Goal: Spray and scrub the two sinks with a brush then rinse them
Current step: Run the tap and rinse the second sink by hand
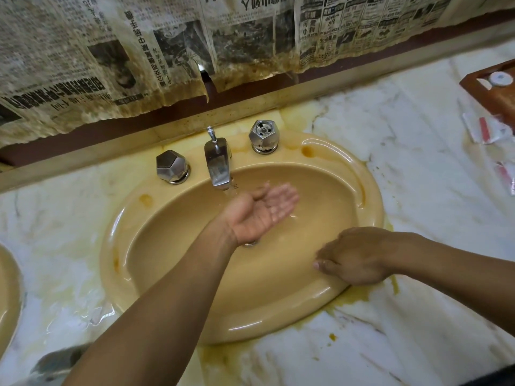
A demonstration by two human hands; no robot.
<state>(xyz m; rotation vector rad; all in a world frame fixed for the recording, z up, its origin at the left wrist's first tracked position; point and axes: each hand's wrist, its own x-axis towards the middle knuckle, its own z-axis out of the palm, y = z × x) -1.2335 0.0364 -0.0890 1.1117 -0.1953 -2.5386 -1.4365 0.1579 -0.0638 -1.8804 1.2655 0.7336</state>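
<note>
- The left hand point(262, 213) lies palm up and loosely cupped, fingers nearly straight, gripping nothing. Water from the faucet point(218, 165) just beyond it runs onto the palm.
- The right hand point(355, 257) rests palm down with its fingers flat against the inner wall of the sink point(278, 327), holding nothing.
- Both hands are inside this ochre oval sink. Its drain point(250, 243) peeks out beside the left wrist.
- Beyond the hands, a left knob point(171, 167) and a right knob point(263, 136), both faceted metal, flank the faucet.
- Far left of the left arm, the rim of a second sink point(8, 288) shows.
- The worktop point(418, 190) is white marble, wet and stained yellow, most heavily near the right hand.
- Well beyond the right hand sit a brown tray point(496, 90) and small red-and-white packets point(485, 130).
- Behind the faucet, torn, stained newspaper point(139, 51) covers the wall.
</note>
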